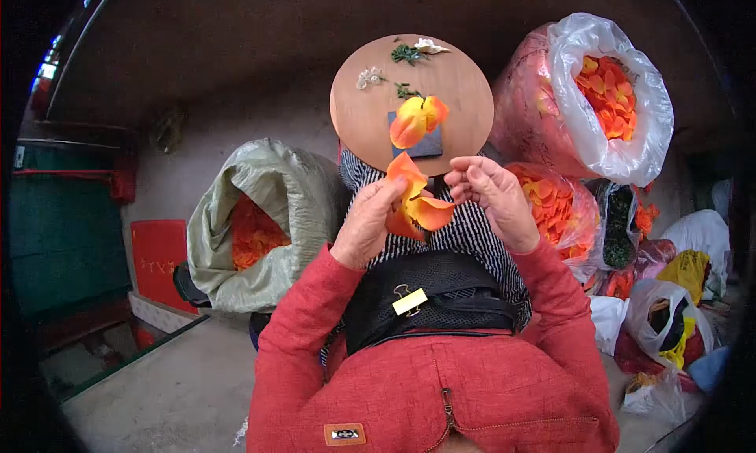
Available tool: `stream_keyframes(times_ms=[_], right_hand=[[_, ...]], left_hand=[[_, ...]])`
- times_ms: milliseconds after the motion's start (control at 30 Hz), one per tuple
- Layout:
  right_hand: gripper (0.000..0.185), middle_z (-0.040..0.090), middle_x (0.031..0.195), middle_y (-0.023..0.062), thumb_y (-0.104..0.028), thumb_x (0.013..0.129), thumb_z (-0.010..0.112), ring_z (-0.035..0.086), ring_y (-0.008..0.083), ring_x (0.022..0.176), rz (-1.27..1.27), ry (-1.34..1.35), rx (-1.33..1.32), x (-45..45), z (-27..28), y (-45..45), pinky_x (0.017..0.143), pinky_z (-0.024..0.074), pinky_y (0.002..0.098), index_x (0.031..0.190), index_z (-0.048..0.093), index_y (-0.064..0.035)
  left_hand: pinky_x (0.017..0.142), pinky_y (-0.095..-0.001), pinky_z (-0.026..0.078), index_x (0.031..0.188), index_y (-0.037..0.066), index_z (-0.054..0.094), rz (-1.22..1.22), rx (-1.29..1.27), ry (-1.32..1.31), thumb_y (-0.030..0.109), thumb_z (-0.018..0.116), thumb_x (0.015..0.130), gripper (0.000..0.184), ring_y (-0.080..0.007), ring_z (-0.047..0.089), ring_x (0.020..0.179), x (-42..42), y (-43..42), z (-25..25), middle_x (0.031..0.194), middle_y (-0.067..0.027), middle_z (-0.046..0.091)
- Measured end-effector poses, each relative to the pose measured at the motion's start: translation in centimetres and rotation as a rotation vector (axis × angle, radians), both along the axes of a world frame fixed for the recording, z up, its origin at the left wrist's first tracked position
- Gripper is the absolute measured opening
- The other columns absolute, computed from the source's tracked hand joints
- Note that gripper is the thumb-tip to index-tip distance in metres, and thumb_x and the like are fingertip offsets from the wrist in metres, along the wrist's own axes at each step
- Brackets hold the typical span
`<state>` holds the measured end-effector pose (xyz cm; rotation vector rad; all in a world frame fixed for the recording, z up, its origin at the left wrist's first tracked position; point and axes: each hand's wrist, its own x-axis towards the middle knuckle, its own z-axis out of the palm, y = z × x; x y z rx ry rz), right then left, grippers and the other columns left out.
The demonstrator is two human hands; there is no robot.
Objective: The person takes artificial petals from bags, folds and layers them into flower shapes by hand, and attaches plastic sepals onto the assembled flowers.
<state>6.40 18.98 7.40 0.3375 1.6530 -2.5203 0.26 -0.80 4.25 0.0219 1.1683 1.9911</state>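
Observation:
My left hand [368, 218] is closed on orange-yellow artificial petals [429, 214], held above my striped lap. One petal sticks up past the fingertips and others spread to the right. To the right of them, my right hand [498, 201] is raised with thumb and fingers pinched together; whatever is between them is too small to make out. Just beyond the hands, a yellow-orange artificial flower [413, 124] rests on a dark square pad [430, 147] at the near side of the round wooden table [354, 118].
On the table lie small green pieces [408, 55], clear bits [370, 77] and a white scrap [430, 46]. A pale green sack [307, 185] of orange petals stands at left. At right are a large plastic bag [567, 59] of petals, a smaller petal bag [547, 205] and several other bags.

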Motion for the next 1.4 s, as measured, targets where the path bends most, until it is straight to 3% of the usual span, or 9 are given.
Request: stream_keyframes(times_ms=[233, 300, 400, 700, 967, 1033, 1133, 1267, 1400], right_hand=[[0.028, 0.057, 0.085, 0.0050, -0.014, 0.075, 0.067, 0.056, 0.0096, 0.072, -0.001, 0.312, 0.908, -1.0, 0.0, -2.5, 0.064, 0.0470, 0.0240, 0.099, 0.057, -0.0016], [0.019, 0.056, 0.080, 0.0026, -0.015, 0.079, 0.064, 0.054, 0.0065, 0.069, -0.019, 0.249, 0.914, -1.1, -0.8, -2.2, 0.062, 0.0459, 0.0217, 0.090, 0.057, -0.0005], [0.015, 0.056, 0.075, -0.0031, -0.014, 0.088, 0.055, 0.050, 0.0021, 0.069, 0.014, 0.063, 0.348, -1.2, -2.3, -1.4, 0.061, 0.0432, 0.0181, 0.086, 0.057, 0.0001], [0.016, 0.054, 0.072, -0.0049, -0.016, 0.089, 0.054, 0.048, 0.0018, 0.066, 0.031, 0.019, 0.336, -1.2, -2.1, -1.1, 0.059, 0.0409, 0.0173, 0.084, 0.058, -0.0009], [0.017, 0.056, 0.077, -0.0024, -0.017, 0.090, 0.052, 0.050, 0.0028, 0.070, -0.024, 0.073, 0.344, -1.2, -2.0, -0.6, 0.064, 0.0425, 0.0177, 0.088, 0.058, -0.0005], [0.018, 0.058, 0.080, -0.0010, -0.017, 0.090, 0.052, 0.052, 0.0037, 0.073, -0.019, 0.094, 0.356, -1.2, -2.1, -0.3, 0.066, 0.0436, 0.0182, 0.090, 0.058, -0.0003], [0.042, 0.062, 0.093, 0.0063, -0.036, 0.092, 0.044, 0.058, 0.0093, 0.081, 0.024, 0.054, 0.309, -0.8, -2.3, 0.6, 0.073, 0.0468, 0.0223, 0.108, 0.056, 0.0008], [0.071, 0.061, 0.103, 0.0109, -0.060, 0.088, 0.029, 0.060, 0.0151, 0.090, 0.227, -0.211, -0.072, -0.1, -3.0, 1.1, 0.079, 0.0477, 0.0281, 0.113, 0.054, 0.0014], [0.062, 0.062, 0.099, 0.0082, -0.056, 0.087, 0.039, 0.061, 0.0126, 0.085, 0.360, -0.279, -0.350, 0.1, -1.1, 0.1, 0.075, 0.0487, 0.0273, 0.109, 0.055, -0.0010]], left_hand=[[0.046, -0.0236, 0.050, 0.094, -0.001, 0.058, -0.073, -0.083, 0.052, 0.031, 0.049, 0.089, 0.033, -0.0109, 0.059, 0.060, 1.4, 0.7, 1.8, 0.080, -0.0048, 0.061], [0.053, -0.0230, 0.049, 0.094, 0.000, 0.059, -0.089, -0.099, 0.025, 0.029, 0.049, 0.090, 0.031, -0.0095, 0.058, 0.063, 1.6, 0.8, 1.8, 0.079, -0.0042, 0.061], [0.059, -0.0211, 0.046, 0.093, 0.001, 0.059, -0.020, -0.070, 0.001, 0.027, 0.049, 0.090, 0.029, -0.0074, 0.056, 0.066, 1.7, 0.9, 0.9, 0.078, -0.0025, 0.060], [0.066, -0.0194, 0.040, 0.090, 0.005, 0.060, -0.070, -0.003, -0.149, 0.025, 0.052, 0.088, 0.022, -0.0045, 0.052, 0.072, 1.4, 0.6, 0.8, 0.081, 0.0017, 0.058], [0.071, -0.0237, 0.048, 0.114, -0.004, 0.052, -0.280, -0.183, 0.085, 0.015, 0.055, 0.086, 0.033, -0.0096, 0.059, 0.078, 1.7, -0.3, 1.6, 0.091, -0.0038, 0.061], [0.069, -0.0252, 0.048, 0.110, -0.001, 0.055, -0.175, -0.269, 0.188, 0.008, 0.056, 0.084, 0.027, -0.0137, 0.061, 0.075, 2.1, -0.1, 1.5, 0.088, -0.0058, 0.063], [0.064, -0.0306, 0.049, 0.107, 0.000, 0.057, 0.128, -0.693, 1.458, 0.001, 0.055, 0.075, 0.032, -0.0269, 0.058, 0.071, 1.8, -0.1, 1.8, 0.083, -0.0118, 0.059], [0.062, -0.0320, 0.048, 0.101, 0.003, 0.060, 0.215, -0.724, 1.727, -0.002, 0.059, 0.065, 0.037, -0.0233, 0.059, 0.071, 1.5, -0.2, 2.7, 0.083, -0.0088, 0.060], [0.064, -0.0319, 0.048, 0.101, 0.003, 0.060, 0.185, -0.744, 1.812, 0.000, 0.059, 0.065, 0.036, -0.0226, 0.059, 0.073, 1.6, -0.6, 2.7, 0.085, -0.0080, 0.060]])
